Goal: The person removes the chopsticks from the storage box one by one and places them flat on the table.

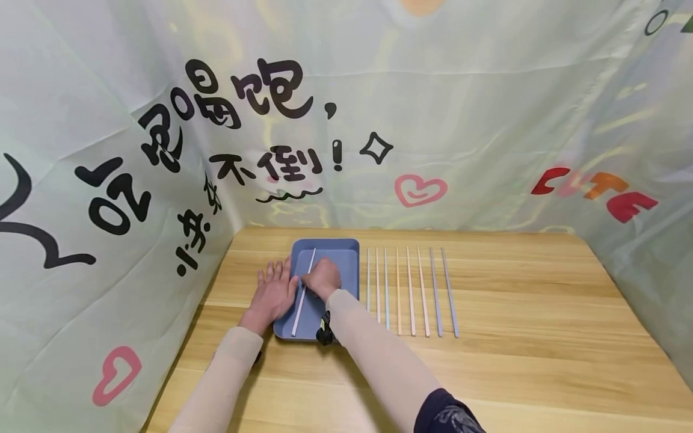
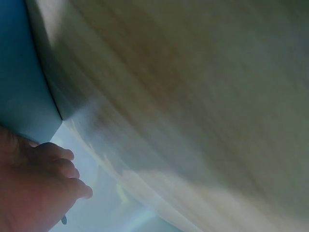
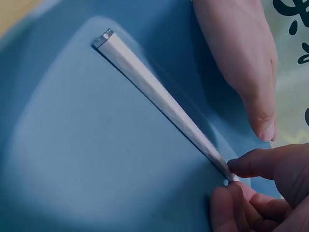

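A pale pinkish-white chopstick [image 1: 299, 313] lies slantwise inside a blue rectangular tray [image 1: 349, 258]. With thumb and fingers, my right hand [image 1: 323, 278] pinches it around the middle in the head view. The right wrist view shows the chopstick [image 3: 154, 92] with its thick squared end toward the top left, and my right hand [image 3: 277, 186] gripping farther along. Fingers extended, my left hand [image 1: 273, 296] rests against the tray's left rim. Part of that left hand [image 2: 38, 183] appears at lower left in the left wrist view, beside the tray wall.
Several chopsticks [image 1: 411, 288] lie side by side on the wooden table [image 1: 530, 319], right of the tray. They are light blue, pink, orange and purplish blue. Printed cloth [image 1: 476, 132] with lettering and hearts hangs behind the table and along its sides.
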Available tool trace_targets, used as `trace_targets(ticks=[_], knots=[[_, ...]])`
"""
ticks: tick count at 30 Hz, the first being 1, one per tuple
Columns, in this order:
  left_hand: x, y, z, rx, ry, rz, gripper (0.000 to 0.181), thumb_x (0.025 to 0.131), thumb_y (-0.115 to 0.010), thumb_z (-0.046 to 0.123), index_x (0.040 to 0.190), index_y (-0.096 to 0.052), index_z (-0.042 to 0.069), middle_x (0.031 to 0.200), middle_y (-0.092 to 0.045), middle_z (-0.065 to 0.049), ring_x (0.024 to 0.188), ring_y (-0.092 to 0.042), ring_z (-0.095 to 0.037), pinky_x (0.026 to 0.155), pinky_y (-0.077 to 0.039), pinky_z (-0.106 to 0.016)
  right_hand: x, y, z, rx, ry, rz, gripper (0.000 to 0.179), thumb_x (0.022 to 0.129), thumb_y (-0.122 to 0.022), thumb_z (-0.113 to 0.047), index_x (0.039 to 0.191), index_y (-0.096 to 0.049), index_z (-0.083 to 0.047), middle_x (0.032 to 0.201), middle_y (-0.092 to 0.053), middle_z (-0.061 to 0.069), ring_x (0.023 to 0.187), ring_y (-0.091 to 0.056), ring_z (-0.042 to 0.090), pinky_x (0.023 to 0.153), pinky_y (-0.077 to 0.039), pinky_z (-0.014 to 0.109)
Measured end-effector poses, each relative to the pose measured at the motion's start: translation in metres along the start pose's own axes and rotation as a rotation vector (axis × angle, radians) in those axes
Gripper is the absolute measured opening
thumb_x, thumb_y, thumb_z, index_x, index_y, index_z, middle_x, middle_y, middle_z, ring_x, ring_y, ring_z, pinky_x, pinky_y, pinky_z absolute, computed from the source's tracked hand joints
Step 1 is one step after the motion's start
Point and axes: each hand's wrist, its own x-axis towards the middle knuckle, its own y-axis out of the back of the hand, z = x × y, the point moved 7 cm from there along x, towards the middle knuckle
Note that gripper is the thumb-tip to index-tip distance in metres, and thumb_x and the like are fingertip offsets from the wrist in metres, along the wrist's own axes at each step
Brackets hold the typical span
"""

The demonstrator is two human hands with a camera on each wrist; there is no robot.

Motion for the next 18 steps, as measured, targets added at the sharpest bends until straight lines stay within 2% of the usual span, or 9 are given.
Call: trace_targets(ticks=[5,12,18], knots=[[-0.001,0.0,0.0,-0.003,0.003,0.01,0.066,0.115,-0.027,0.037,0.169,-0.01,0.002,0.17,-0.021,-0.034,0.16,-0.011,-0.054,0.128,-0.006,-0.072,0.003,-0.002,0.004,0.007,-0.037,-0.006,0.027,0.087,-0.082,-0.019,0.07,-0.066,-0.005,0.048,-0.059,0.004,0.035,-0.057,0.016,0.035,-0.048,0.029],[-0.001,-0.001,-0.001,-0.007,0.014,-0.006,0.067,0.115,-0.027,0.039,0.169,-0.009,0.004,0.17,-0.02,-0.033,0.161,-0.01,-0.053,0.129,-0.006,-0.072,0.005,-0.003,0.01,0.051,-0.053,-0.059,0.032,0.09,-0.078,-0.024,0.065,-0.066,-0.008,0.052,-0.061,0.005,0.041,-0.061,0.018,0.041,-0.054,0.032],[-0.002,0.001,0.0,0.002,0.007,0.015,0.066,0.115,-0.027,0.039,0.169,-0.012,0.004,0.169,-0.023,-0.034,0.159,-0.012,-0.057,0.129,-0.007,-0.072,0.002,0.009,0.007,0.106,-0.038,-0.072,0.032,0.093,-0.075,-0.026,0.069,-0.066,-0.008,0.057,-0.063,0.006,0.047,-0.066,0.021,0.045,-0.057,0.033]])
